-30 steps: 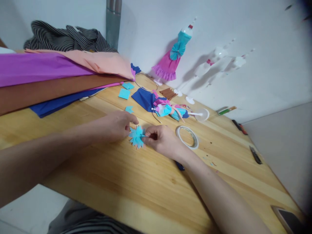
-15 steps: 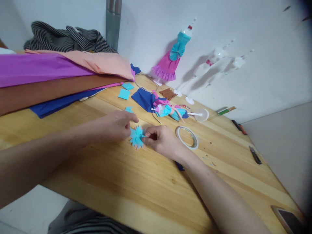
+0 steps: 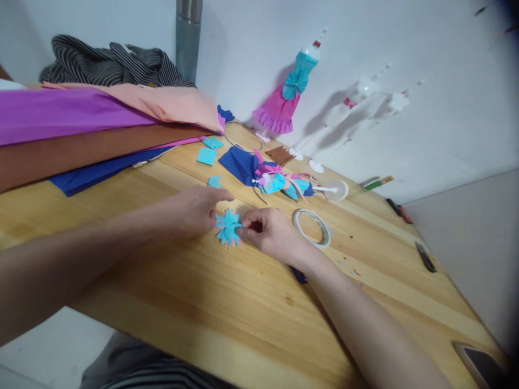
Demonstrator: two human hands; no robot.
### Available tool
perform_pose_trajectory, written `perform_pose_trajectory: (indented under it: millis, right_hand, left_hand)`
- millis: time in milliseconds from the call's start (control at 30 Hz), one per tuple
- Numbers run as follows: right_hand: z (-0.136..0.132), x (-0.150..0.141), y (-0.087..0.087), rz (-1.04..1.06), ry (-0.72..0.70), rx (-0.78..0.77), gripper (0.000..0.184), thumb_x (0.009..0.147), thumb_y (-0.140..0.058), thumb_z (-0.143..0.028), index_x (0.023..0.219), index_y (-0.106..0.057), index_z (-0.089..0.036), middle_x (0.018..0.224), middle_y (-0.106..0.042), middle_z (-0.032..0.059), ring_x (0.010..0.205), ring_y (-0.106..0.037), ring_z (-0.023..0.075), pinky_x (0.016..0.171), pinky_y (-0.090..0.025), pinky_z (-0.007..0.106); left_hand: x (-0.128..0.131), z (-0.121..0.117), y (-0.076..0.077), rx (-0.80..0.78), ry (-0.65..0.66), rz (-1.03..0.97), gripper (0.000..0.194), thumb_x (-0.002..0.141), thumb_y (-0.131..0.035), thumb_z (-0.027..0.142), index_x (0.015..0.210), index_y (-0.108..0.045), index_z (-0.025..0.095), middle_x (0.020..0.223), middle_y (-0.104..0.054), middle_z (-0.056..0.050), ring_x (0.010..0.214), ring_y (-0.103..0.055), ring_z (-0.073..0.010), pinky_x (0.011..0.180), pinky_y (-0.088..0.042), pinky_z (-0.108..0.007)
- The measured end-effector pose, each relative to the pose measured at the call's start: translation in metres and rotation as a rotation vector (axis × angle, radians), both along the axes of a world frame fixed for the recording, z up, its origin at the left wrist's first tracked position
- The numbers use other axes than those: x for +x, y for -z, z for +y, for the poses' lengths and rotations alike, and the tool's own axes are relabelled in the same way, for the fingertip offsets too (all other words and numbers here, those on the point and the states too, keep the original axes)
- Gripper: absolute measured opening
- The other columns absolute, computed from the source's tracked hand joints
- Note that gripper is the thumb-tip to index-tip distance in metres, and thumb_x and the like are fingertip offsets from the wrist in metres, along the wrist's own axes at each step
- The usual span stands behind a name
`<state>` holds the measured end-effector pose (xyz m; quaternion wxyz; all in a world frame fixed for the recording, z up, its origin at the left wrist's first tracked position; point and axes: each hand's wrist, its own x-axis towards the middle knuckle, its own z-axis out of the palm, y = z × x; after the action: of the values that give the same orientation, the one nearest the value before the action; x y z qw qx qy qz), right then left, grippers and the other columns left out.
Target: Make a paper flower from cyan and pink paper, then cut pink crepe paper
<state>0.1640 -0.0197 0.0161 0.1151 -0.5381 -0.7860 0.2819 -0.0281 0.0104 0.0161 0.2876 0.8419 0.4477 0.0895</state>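
Note:
A small light-blue paper flower (image 3: pixel 228 227) with fringed petals lies on the wooden table (image 3: pixel 251 313), held between both hands. My left hand (image 3: pixel 193 209) pinches its left edge, fingers curled. My right hand (image 3: pixel 267 232) is closed and pinches the flower's right side. A ring of white tape (image 3: pixel 312 227) lies just right of my right hand.
Large sheets of purple, peach, brown and blue paper (image 3: pixel 81 129) are stacked at the back left, with striped cloth (image 3: pixel 109 62) behind. Blue paper scraps (image 3: pixel 206 155), a paper-dressed doll lying down (image 3: pixel 279 181), a dressed figure (image 3: pixel 290 97) and white figures (image 3: pixel 357 105) stand near the wall. A phone (image 3: pixel 480 364) lies at the front right corner.
The flower has been turned a little between the fingers. Both hands stay in nearly the same place.

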Motion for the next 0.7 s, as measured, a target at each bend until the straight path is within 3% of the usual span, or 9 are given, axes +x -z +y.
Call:
perform_pose_trajectory:
  millis: [433, 700]
  right_hand:
    - [-0.0059, -0.0058, -0.0050, -0.158, 0.066, 0.065, 0.020, 0.074, -0.060, -0.018, 0.057, -0.050, -0.019, 0.052, -0.049, -0.0033, 0.049, -0.036, 0.0089, 0.050, -0.021, 0.025]
    - [-0.0017, 0.0032, -0.0059, -0.154, 0.060, 0.097, 0.012, 0.073, -0.060, -0.018, 0.062, -0.055, -0.019, 0.055, -0.054, -0.0026, 0.051, -0.041, 0.0100, 0.051, -0.025, 0.024]
  left_hand:
    - [0.0007, -0.0005, -0.0009, 0.004, 0.008, 0.029, 0.056, 0.074, -0.052, 0.010, 0.130, -0.056, 0.010, 0.072, -0.065, -0.002, 0.065, -0.056, -0.0140, 0.059, -0.038, -0.021]
    - [-0.0005, -0.0018, 0.0030, 0.072, 0.020, -0.006, 0.052, 0.075, -0.048, 0.008, 0.126, -0.059, 0.010, 0.072, -0.066, -0.002, 0.065, -0.055, -0.0119, 0.060, -0.036, -0.018]
